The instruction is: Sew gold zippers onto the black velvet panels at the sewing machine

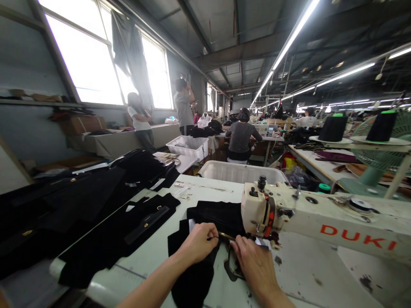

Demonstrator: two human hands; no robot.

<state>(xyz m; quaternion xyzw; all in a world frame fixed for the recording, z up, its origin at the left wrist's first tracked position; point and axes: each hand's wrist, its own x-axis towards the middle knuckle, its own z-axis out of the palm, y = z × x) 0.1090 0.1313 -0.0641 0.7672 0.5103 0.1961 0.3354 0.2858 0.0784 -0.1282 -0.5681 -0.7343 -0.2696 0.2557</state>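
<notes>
Our left grip (201, 241) is pinched closed on the edge of a black cloth (197, 278), right where a gold-coloured strip (226, 235), which looks like a zip, runs across towards our other side. Our right grip (253, 256) lies over the far end of that strip, fingers bent down beside the head of the sewing machine (321, 220); whether it pinches the edge or only presses on it, we cannot tell. Between and below our two grips the cloth lies on the pale desk (150, 248), one part spreading away beyond our fingers and another reaching back towards us under our left wrist. We judge it light and soft, quick to crease or slide, with little stiffness except along the strip, which is probably firmer and a bit slick. So the best hold seems to be at that firm edge, one grip at each end, drawn lightly taut and flat, with fingertips clear of the needle area. A dark loop (233, 267) sits just beside our right grip, too unclear to name. To our left lie a black panel (138, 233) with gold-coloured fittings and a pile of black pieces (96, 184).
</notes>
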